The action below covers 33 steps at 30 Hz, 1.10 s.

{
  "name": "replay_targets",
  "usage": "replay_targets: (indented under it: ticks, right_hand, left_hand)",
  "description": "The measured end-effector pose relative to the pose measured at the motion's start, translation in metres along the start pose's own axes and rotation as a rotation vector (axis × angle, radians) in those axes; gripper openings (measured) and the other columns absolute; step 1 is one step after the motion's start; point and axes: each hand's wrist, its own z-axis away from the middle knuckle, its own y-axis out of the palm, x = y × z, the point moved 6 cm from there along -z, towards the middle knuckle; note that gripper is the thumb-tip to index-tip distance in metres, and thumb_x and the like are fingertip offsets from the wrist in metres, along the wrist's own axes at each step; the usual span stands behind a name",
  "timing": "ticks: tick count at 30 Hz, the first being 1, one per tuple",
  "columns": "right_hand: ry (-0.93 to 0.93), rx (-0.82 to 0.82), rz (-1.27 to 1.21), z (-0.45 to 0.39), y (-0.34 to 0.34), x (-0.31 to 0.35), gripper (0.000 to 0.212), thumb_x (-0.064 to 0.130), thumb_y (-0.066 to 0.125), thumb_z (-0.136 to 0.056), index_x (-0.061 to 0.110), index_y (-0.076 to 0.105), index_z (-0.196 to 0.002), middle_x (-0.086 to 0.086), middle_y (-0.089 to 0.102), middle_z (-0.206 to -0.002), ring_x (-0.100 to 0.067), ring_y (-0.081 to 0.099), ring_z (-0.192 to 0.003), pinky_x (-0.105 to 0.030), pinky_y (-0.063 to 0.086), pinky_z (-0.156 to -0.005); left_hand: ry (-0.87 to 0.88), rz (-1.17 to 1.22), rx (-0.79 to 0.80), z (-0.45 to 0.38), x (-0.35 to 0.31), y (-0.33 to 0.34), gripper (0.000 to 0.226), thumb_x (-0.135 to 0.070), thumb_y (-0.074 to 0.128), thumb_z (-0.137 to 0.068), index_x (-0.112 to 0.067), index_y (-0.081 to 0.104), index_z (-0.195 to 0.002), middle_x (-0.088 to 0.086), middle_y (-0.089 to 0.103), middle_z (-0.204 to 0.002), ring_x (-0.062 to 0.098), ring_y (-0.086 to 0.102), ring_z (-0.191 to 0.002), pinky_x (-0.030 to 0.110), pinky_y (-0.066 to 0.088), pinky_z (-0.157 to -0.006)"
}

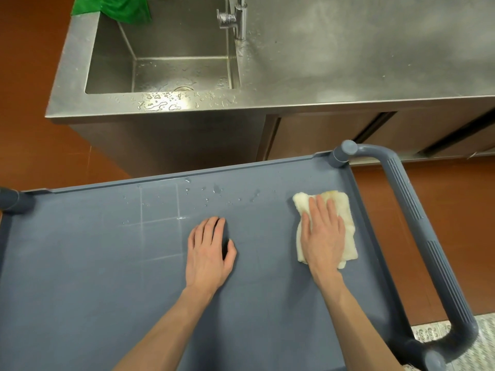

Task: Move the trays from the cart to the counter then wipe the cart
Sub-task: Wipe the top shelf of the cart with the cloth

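Note:
The blue-grey cart (107,277) fills the lower half of the view, its top shelf bare apart from water drops near the far rim. My right hand (322,234) lies flat, palm down, on a folded white cloth (345,210) near the shelf's right edge. My left hand (209,253) rests flat on the shelf's middle with nothing in it. No trays are in view. The steel counter (361,54) stands just beyond the cart.
A steel sink (166,49) with a tap (235,18) is set in the counter's left part, a green cloth (120,8) over its far corner. Water pools on the sink's front rim. The cart's grey handle (417,236) curves along its right side. Brown floor surrounds everything.

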Motion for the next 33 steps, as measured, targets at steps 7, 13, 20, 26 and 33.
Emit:
replay_targets:
  ticks: [7, 13, 20, 26, 33]
  right_hand:
    - [-0.210, 0.097, -0.035, 0.008, 0.006, 0.014, 0.048, 0.036, 0.033, -0.108, 0.022, 0.055, -0.149, 0.002, 0.050, -0.158, -0.024, 0.039, -0.151, -0.041, 0.036, -0.112]
    - [-0.074, 0.066, -0.052, 0.007, -0.011, -0.053, 0.049, 0.037, 0.034, -0.109, 0.017, 0.057, -0.148, -0.002, 0.052, -0.157, -0.026, 0.040, -0.151, -0.049, 0.043, -0.110]
    - [0.044, 0.009, -0.037, 0.004, -0.010, -0.052, 0.045, 0.033, 0.039, -0.108, 0.017, 0.058, -0.146, -0.002, 0.055, -0.154, -0.029, 0.042, -0.150, -0.047, 0.040, -0.112]
    - [-0.098, 0.047, -0.038, -0.009, 0.010, 0.030, 0.046, 0.032, 0.040, -0.106, 0.020, 0.058, -0.146, -0.001, 0.055, -0.154, -0.028, 0.044, -0.148, -0.042, 0.033, -0.114]
    - [-0.374, 0.143, -0.026, 0.011, 0.039, 0.138, 0.047, 0.032, 0.042, -0.106, 0.022, 0.053, -0.150, 0.003, 0.048, -0.160, -0.022, 0.040, -0.151, -0.038, 0.025, -0.120]
  left_hand:
    - [0.023, 0.011, 0.021, -0.001, 0.004, 0.000, 0.051, -0.031, 0.053, -0.096, -0.008, 0.060, -0.141, 0.011, 0.058, -0.144, 0.032, 0.050, -0.134, 0.047, 0.039, -0.114]
    - [0.018, 0.013, 0.030, 0.000, 0.005, -0.001, 0.051, -0.030, 0.053, -0.096, -0.009, 0.060, -0.142, 0.010, 0.057, -0.145, 0.033, 0.050, -0.134, 0.046, 0.037, -0.114]
    - [0.036, -0.034, -0.014, 0.002, -0.003, 0.000, 0.054, -0.029, 0.052, -0.095, -0.002, 0.060, -0.141, 0.017, 0.060, -0.143, 0.035, 0.047, -0.134, 0.052, 0.038, -0.117]
    - [0.042, -0.062, 0.004, 0.001, -0.003, 0.004, 0.056, -0.031, 0.050, -0.096, -0.002, 0.060, -0.143, 0.017, 0.061, -0.144, 0.037, 0.050, -0.136, 0.051, 0.035, -0.120]
    - [0.052, -0.054, 0.026, 0.000, 0.001, 0.005, 0.054, -0.028, 0.056, -0.095, -0.004, 0.059, -0.144, 0.015, 0.059, -0.147, 0.035, 0.052, -0.138, 0.050, 0.036, -0.120]
